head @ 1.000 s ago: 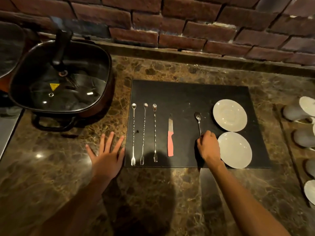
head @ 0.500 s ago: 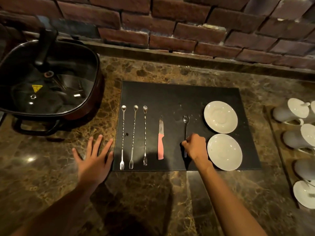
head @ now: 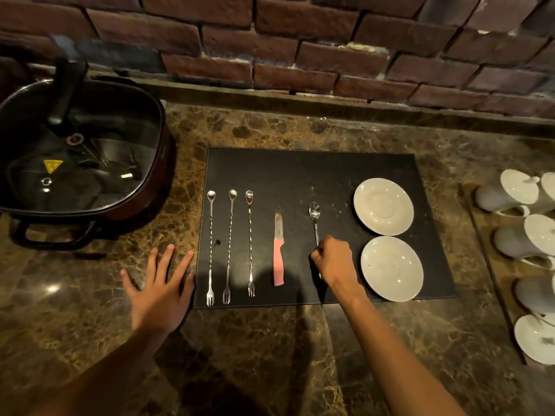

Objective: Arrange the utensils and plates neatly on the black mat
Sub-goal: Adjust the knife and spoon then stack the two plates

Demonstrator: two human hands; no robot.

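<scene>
A black mat [head: 312, 172] lies on the marble counter. On its left side three long twisted bar spoons with fork ends [head: 229, 244] lie parallel. A pink-handled knife [head: 278, 253] lies to their right, blade pointing away. Right of the knife lies a spoon [head: 314, 217], and my right hand [head: 335, 259] is shut on its handle; the lower handle is hidden under the fist. Two white plates sit at the mat's right, one far [head: 383, 206] and one near [head: 392, 268]. My left hand [head: 159, 286] rests flat and open on the counter beside the mat's left edge.
A dark square pan with a glass lid [head: 75, 151] stands at the left. White cups and saucers [head: 528, 235] lie on a tray at the right edge. A brick wall [head: 300, 40] runs along the back behind a stone ledge.
My right hand turned the spoon from slanted to parallel with the knife and drew it slightly nearer. The left hand stayed flat on the counter. The camera view shifted.
</scene>
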